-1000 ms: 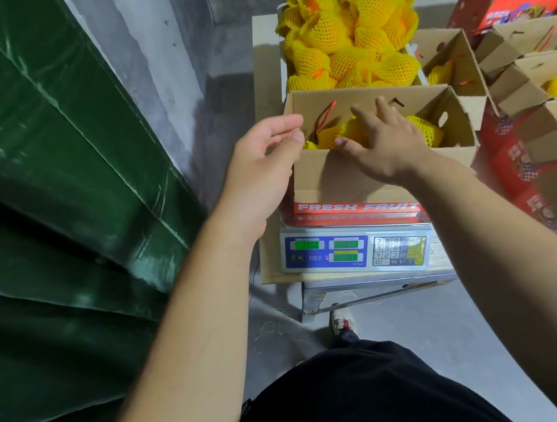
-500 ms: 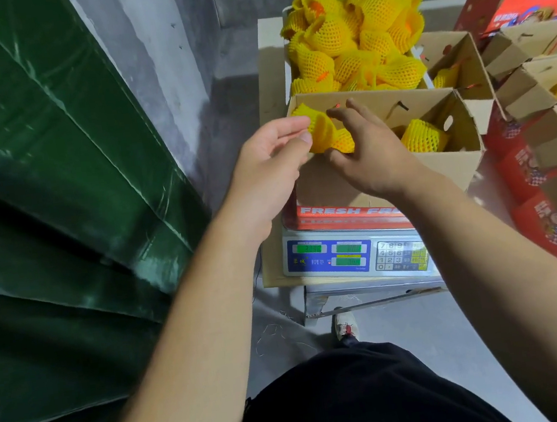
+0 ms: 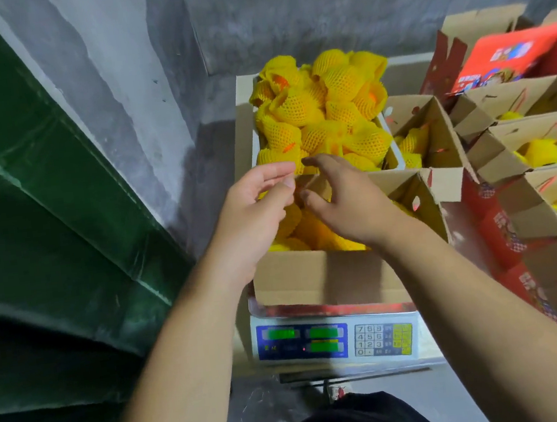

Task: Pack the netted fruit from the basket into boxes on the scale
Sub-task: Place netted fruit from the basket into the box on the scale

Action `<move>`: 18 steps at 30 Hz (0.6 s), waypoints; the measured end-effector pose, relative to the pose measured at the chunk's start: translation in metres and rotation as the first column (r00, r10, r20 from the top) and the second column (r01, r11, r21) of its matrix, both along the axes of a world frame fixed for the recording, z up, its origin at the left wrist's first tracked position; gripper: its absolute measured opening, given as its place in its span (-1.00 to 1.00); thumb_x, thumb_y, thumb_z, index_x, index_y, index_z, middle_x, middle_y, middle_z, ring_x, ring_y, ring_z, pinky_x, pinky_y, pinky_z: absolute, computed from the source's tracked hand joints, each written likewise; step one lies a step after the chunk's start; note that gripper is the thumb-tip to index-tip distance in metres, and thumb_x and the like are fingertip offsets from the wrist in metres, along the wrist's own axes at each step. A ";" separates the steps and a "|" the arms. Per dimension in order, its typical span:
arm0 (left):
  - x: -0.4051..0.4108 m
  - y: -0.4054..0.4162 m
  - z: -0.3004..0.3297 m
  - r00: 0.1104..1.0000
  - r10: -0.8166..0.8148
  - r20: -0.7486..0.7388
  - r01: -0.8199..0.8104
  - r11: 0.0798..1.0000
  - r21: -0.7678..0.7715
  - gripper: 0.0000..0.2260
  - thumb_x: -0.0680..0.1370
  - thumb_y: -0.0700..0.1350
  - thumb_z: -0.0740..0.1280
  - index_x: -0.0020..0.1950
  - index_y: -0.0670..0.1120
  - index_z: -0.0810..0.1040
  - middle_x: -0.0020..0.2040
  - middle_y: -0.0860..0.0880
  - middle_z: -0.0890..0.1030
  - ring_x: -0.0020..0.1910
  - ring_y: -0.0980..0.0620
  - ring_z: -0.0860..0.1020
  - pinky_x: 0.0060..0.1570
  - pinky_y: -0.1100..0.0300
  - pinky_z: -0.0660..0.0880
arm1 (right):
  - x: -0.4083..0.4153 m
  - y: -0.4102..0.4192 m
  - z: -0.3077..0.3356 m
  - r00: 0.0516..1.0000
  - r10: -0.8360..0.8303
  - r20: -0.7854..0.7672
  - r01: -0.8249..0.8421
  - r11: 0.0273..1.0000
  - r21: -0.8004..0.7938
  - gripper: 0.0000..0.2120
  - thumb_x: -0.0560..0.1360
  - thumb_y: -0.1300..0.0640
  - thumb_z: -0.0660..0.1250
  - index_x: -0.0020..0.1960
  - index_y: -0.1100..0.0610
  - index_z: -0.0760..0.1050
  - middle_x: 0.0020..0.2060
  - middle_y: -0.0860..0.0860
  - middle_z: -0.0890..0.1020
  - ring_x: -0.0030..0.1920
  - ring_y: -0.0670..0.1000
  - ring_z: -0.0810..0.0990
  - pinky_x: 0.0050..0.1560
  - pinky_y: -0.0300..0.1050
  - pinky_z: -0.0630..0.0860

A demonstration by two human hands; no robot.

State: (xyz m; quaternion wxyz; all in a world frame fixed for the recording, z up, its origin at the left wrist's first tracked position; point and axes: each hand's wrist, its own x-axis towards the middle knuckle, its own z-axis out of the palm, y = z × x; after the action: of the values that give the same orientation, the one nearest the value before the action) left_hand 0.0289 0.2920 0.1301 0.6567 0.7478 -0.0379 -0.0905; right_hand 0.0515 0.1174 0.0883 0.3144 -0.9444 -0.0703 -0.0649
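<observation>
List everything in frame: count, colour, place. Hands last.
netted fruit: a heap, too many to count, yellow nets, in the basket behind the scale
basket: one, white, only its rim shows
box: one, brown card, on the scale, open, holds netted fruit
scale: one, white with blue panel and green displays, under the box
side boxes: several, brown and red, right of the scale, open, some with yellow fruit
tarp: one, green, left
wall: grey, behind
left hand: over the box's left end, fingers loosely curled
right hand: over the box, fingers spread
</observation>
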 end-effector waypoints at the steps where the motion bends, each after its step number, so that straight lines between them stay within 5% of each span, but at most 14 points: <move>1: 0.013 -0.006 0.003 1.000 0.003 0.012 -0.003 1.000 0.000 -0.79 0.72 -0.12 0.29 0.29 0.10 0.61 0.19 0.12 0.68 0.13 0.16 0.66 0.13 0.27 0.59 | 0.012 -0.009 0.001 1.000 -0.004 -0.002 0.004 1.000 0.002 -0.51 0.58 0.08 0.39 0.48 0.14 0.43 0.38 0.12 0.54 0.39 0.13 0.49 0.40 0.00 0.40; 6: 0.096 -0.043 0.000 0.991 -0.032 0.130 0.013 0.990 0.143 -0.81 0.68 -0.13 0.34 0.25 0.07 0.63 0.16 0.12 0.68 0.13 0.26 0.63 0.13 0.36 0.54 | 0.085 -0.059 0.001 0.993 -0.071 -0.097 0.063 0.994 -0.087 -0.44 0.55 0.14 0.39 0.53 0.07 0.38 0.43 0.15 0.47 0.39 0.24 0.47 0.35 0.07 0.43; 10: 0.168 -0.078 -0.026 0.987 -0.087 0.133 0.041 0.949 0.312 -0.82 0.66 -0.16 0.36 0.23 0.04 0.62 0.17 0.06 0.63 0.05 0.18 0.60 0.17 0.14 0.52 | 0.144 -0.109 -0.015 0.937 -0.228 -0.265 0.154 0.950 -0.272 -0.32 0.57 0.07 0.38 0.62 0.03 0.20 0.47 0.22 0.36 0.43 0.35 0.37 0.39 0.20 0.40; 15: 0.236 -0.105 -0.050 0.972 -0.060 0.225 -0.090 0.793 0.602 -0.51 0.53 0.03 0.36 0.47 0.11 0.48 0.44 -0.06 0.37 0.48 -0.10 0.33 0.38 0.22 0.22 | 0.165 -0.140 -0.063 0.877 -0.297 -0.378 0.167 0.925 -0.340 -0.18 0.50 -0.13 0.46 0.58 -0.01 0.08 0.48 0.14 0.17 0.47 0.28 0.16 0.46 0.29 0.26; 18: 0.270 -0.115 -0.053 0.969 -0.105 0.221 -0.092 0.682 0.726 -0.34 0.52 0.03 0.36 0.62 0.06 0.30 0.61 -0.13 0.22 0.57 -0.22 0.24 0.55 -0.03 0.18 | 0.162 -0.140 -0.084 0.895 -0.352 -0.272 0.295 0.928 -0.230 -0.20 0.46 -0.19 0.42 0.55 -0.05 0.11 0.43 0.11 0.18 0.42 0.28 0.17 0.41 0.30 0.22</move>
State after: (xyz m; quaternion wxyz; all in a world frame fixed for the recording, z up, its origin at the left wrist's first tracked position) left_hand 0.2990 0.1774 0.0774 0.2934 0.9524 -0.0821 -0.0074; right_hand 0.2139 -0.0222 0.0043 0.2182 -0.9661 0.1326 0.0388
